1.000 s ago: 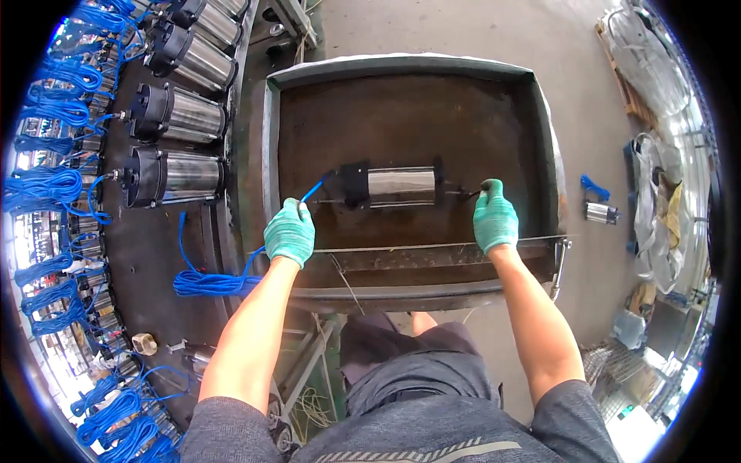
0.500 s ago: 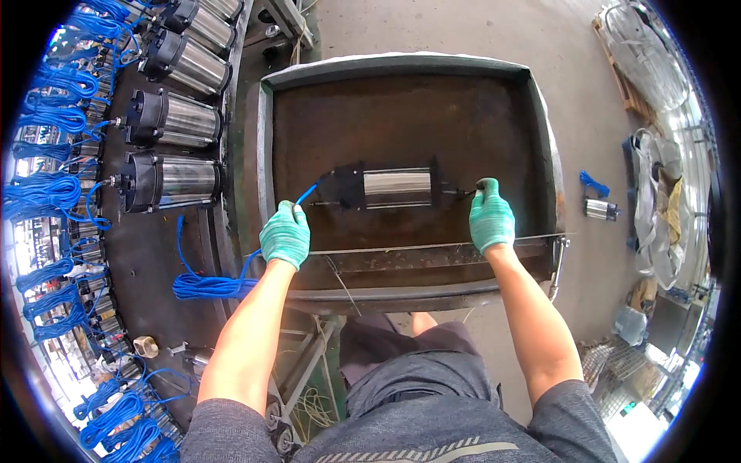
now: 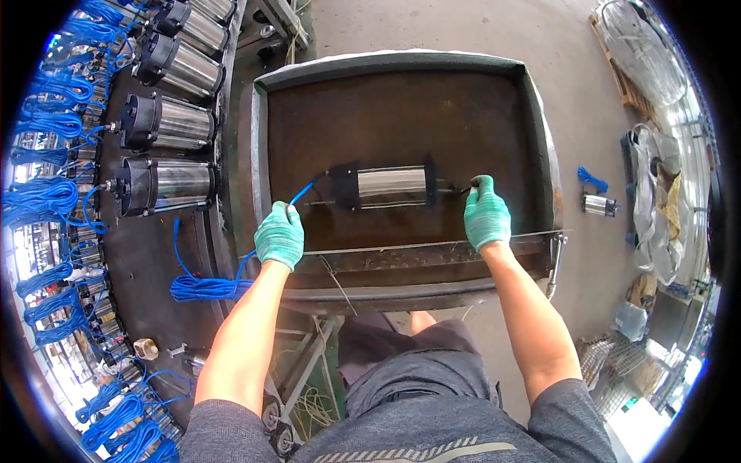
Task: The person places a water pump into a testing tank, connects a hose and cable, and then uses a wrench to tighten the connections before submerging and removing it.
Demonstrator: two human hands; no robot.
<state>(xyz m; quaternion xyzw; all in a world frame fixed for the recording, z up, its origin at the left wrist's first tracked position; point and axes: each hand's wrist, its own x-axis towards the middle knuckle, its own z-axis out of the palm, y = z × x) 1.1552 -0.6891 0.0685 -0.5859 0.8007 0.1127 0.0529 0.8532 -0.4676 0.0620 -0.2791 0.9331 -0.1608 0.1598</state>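
Head view: I look straight down on two gloved hands working over a deep metal tray (image 3: 260,147). Inside the tray, near its middle, lies a motor (image 3: 391,185) on its side, a shiny cylinder with black ends, its length running from left to right. A blue cable (image 3: 302,194) leads away from its left end.

My left hand (image 3: 279,234), in a green glove, is above the tray's left side, its fingers (image 3: 294,218) closed around that cable. Below the hand the cable runs out over the tray's edge to a blue coil (image 3: 204,288) on the dark table (image 3: 147,270). My right hand (image 3: 487,216), gloved alike, is off the motor's right end, with fingers pinched narrow on a thin dark piece (image 3: 465,190) there; I cannot tell exactly what it is. Neither hand touches the motor's shiny body.

A metal bar (image 3: 417,262) crosses the tray on the side near the wearer. To the left, larger motors (image 3: 185,183) lie in a row along the table, with more blue coils (image 3: 42,201) beyond them. Well off to the right, a small motor (image 3: 599,204) lies on the floor (image 3: 571,100), beside a bundle of blue cord (image 3: 592,179).
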